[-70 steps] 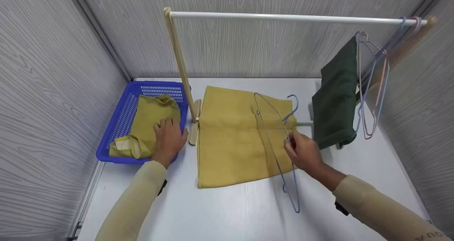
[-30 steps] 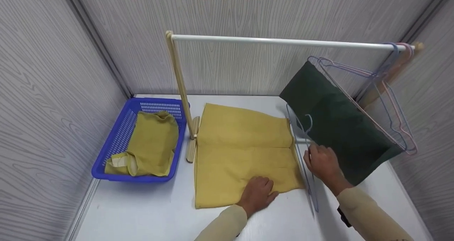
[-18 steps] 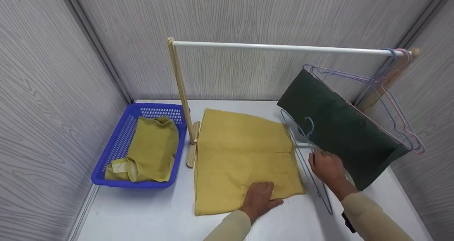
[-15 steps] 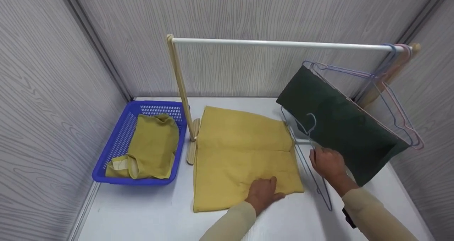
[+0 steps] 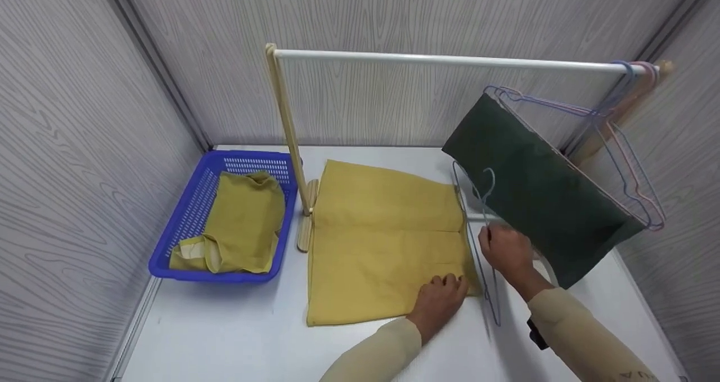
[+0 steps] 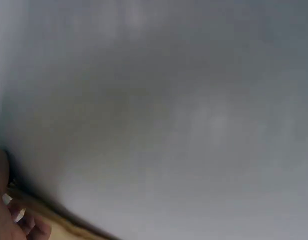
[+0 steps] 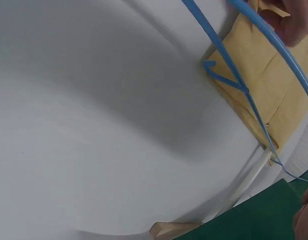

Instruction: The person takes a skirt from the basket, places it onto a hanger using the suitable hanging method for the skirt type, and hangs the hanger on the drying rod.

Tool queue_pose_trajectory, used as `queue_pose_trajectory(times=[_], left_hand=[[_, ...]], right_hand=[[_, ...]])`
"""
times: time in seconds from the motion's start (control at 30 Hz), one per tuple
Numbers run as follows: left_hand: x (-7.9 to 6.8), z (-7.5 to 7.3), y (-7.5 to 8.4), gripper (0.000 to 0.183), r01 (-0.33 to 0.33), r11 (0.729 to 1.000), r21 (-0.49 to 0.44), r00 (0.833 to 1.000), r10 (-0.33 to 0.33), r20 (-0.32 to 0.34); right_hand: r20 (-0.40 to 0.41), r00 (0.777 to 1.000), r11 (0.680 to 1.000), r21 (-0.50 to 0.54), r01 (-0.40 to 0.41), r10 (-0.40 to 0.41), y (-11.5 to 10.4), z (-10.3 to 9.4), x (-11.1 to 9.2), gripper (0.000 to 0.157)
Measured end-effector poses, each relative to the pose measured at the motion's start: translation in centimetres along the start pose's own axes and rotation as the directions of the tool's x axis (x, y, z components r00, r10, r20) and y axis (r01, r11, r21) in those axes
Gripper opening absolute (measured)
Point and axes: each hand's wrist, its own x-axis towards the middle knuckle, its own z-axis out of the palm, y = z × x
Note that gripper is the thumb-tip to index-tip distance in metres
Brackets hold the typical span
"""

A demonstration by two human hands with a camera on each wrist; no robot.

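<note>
A folded yellow cloth (image 5: 382,241) lies flat on the table under the rack. My left hand (image 5: 441,300) is at its lower right corner, fingers bent and seeming to pinch the fabric near the edge. In the right wrist view the cloth rises in a small fold by the left fingers (image 7: 291,25). My right hand (image 5: 509,252) grips a blue clothes hanger (image 5: 493,182) by one arm. The hanger stands tilted along the cloth's right edge, its hook pointing up. The left wrist view is mostly blurred tabletop, with curled fingers (image 6: 36,227) in the lower left corner.
A white rail (image 5: 422,59) on wooden posts spans above the cloth. At its right end hang blue and pink hangers (image 5: 638,185), one bearing a dark green cloth (image 5: 540,202) close behind my right hand. A blue basket (image 5: 216,276) holding an olive-yellow garment (image 5: 247,219) stands left.
My left hand has gone from the basket to the cloth's lower right corner. My right hand has carried the hanger rightward to the cloth's edge. The green cloth has swung round, showing its broad side.
</note>
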Motion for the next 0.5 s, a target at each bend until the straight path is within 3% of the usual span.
queue_pose_trajectory(times=[0.13,0.2,0.37,0.5], left_hand=[[1.2,0.6,0.5,0.004,0.009,0.999,-0.051,0.978,0.001,0.207],[1.4,1.0,0.4,0.007,0.017,0.995,-0.099,0.968,0.008,0.251],[1.4,1.5,-0.7,0.011,0.03,0.988,-0.155,0.981,0.001,0.194],[1.9,1.3,-2.3,0.017,0.082,0.985,-0.149,0.992,-0.066,0.109]], right_hand=[[0.035,0.999,1.0,0.004,-0.011,0.01,-0.6,0.0,0.5,0.032],[0.04,0.999,1.0,0.014,-0.007,0.007,-0.6,0.0,0.6,0.032],[-0.033,0.999,0.999,0.022,0.023,-0.022,0.1,0.2,0.8,0.03],[-0.084,0.996,0.998,0.049,0.027,-0.022,0.6,0.2,1.1,0.028]])
